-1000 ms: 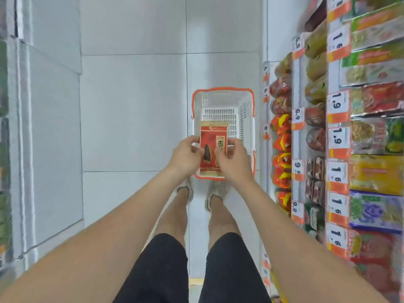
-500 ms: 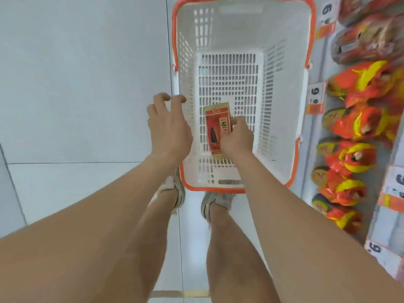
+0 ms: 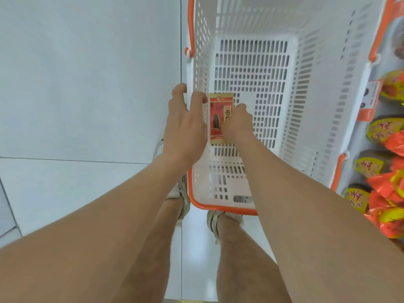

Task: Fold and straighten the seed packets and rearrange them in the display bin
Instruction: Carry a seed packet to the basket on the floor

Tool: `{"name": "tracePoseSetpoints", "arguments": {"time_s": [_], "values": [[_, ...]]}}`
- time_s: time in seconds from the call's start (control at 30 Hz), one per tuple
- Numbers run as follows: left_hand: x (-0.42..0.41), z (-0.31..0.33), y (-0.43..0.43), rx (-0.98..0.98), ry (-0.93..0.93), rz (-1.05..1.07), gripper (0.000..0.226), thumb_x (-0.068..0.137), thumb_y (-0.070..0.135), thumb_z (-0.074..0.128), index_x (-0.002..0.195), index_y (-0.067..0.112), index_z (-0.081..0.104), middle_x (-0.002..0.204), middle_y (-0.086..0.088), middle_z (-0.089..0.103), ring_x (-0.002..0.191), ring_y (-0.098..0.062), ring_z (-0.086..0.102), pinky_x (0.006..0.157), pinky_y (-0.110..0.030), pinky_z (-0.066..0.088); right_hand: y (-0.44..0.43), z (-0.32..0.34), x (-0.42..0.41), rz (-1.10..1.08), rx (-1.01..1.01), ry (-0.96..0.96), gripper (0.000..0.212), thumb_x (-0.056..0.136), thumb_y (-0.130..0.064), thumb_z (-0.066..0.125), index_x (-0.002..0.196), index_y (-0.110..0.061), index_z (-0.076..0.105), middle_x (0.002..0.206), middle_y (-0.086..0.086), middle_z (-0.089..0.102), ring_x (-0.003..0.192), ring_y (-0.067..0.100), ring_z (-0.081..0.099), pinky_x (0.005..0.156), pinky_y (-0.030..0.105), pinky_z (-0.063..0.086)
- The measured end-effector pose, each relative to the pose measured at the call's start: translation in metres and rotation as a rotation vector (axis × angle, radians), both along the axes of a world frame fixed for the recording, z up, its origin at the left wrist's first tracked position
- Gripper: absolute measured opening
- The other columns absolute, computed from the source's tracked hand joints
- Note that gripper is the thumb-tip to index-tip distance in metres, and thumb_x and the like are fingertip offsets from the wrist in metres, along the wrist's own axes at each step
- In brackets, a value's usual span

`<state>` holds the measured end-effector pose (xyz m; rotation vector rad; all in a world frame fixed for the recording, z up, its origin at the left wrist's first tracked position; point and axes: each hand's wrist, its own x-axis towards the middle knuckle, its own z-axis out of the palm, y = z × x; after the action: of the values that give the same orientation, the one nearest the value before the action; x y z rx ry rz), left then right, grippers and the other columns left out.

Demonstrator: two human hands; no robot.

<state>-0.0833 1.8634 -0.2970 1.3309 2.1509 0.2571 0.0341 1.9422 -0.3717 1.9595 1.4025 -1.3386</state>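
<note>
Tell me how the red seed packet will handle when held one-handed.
Probably light: the right hand pinches the red seed packet by one edge. It looks thin and flat, so likely floppy, though it shows no sag now. It should lie flat in the basket, not roll.

The right hand (image 3: 237,124) covers the right half of the seed packet (image 3: 217,119); small lettering on the visible half unreadable. Far end of the shopping basket (image 3: 323,95) cut off by the top edge, part of its left wall behind the left hand (image 3: 185,125). At right, the snack bags (image 3: 384,132) are clipped by the frame edge; shelf price tag (image 3: 371,94) blurred, figures illegible.
</note>
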Motion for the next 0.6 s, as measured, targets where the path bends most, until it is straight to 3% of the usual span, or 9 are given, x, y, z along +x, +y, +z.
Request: {"name": "tracePoseSetpoints", "arguments": {"time_s": [0.1, 0.17, 0.33, 0.43, 0.5, 0.6], "values": [[0.002, 0.02, -0.001, -0.058, 0.041, -0.004, 0.055, 0.081, -0.016, 0.055, 0.127, 0.012, 0.059, 0.157, -0.025, 0.031, 0.119, -0.041, 0.047, 0.086, -0.043, 0.051, 0.006, 0.034, 0.005, 0.118, 0.002, 0.041, 0.015, 0.102, 0.0, 0.053, 0.113, -0.001, 0.063, 0.116, 0.016, 0.069, 0.103, 0.032, 0.068, 0.072, 0.034, 0.052], [0.001, 0.047, 0.005, -0.069, 0.017, 0.015, 0.051, 0.08, -0.017, 0.056, 0.122, 0.012, 0.063, 0.151, -0.021, 0.038, 0.12, -0.039, 0.046, 0.087, -0.041, 0.048, 0.009, 0.07, 0.005, 0.197, 0.03, 0.106, 0.025, 0.105, -0.004, 0.049, 0.117, 0.002, 0.069, 0.119, 0.017, 0.071, 0.105, 0.034, 0.069, 0.084, 0.04, 0.056], [-0.008, 0.147, 0.039, -0.294, -0.253, 0.117, 0.019, 0.101, 0.01, 0.049, 0.109, 0.011, 0.067, 0.108, -0.009, 0.066, 0.097, -0.03, 0.064, 0.089, -0.051, 0.056, 0.026, 0.186, 0.001, 0.328, -0.04, 0.181, 0.026, 0.103, -0.011, 0.048, 0.112, -0.009, 0.072, 0.11, 0.013, 0.073, 0.093, 0.031, 0.069, 0.069, 0.032, 0.048], [-0.014, 0.226, 0.056, -0.493, -0.379, 0.129, 0.029, 0.106, 0.023, 0.05, 0.109, 0.003, 0.071, 0.104, -0.015, 0.074, 0.099, -0.034, 0.07, 0.091, -0.049, 0.059, 0.044, 0.277, -0.003, 0.28, -0.024, 0.211, 0.032, 0.102, -0.009, 0.05, 0.124, -0.01, 0.073, 0.12, 0.003, 0.069, 0.094, 0.023, 0.064, 0.069, 0.028, 0.047], [-0.016, 0.285, 0.059, -0.496, -0.442, 0.165, 0.033, 0.107, 0.027, 0.051, 0.109, 0.002, 0.072, 0.102, -0.016, 0.076, 0.1, -0.033, 0.072, 0.092, -0.047, 0.059, 0.052, 0.344, -0.007, 0.237, 0.047, 0.232, 0.031, 0.103, -0.009, 0.05, 0.124, -0.008, 0.072, 0.118, 0.004, 0.072, 0.091, 0.024, 0.065, 0.072, 0.029, 0.049], [-0.014, 0.371, 0.053, -0.378, -0.446, 0.252, 0.027, 0.103, 0.02, 0.051, 0.101, 0.003, 0.072, 0.094, -0.013, 0.076, 0.095, -0.031, 0.071, 0.085, -0.043, 0.058, 0.055, 0.43, -0.012, 0.382, 0.142, 0.244, 0.023, 0.102, -0.011, 0.049, 0.104, -0.009, 0.072, 0.105, 0.012, 0.075, 0.092, 0.029, 0.069, 0.074, 0.032, 0.049]]}}
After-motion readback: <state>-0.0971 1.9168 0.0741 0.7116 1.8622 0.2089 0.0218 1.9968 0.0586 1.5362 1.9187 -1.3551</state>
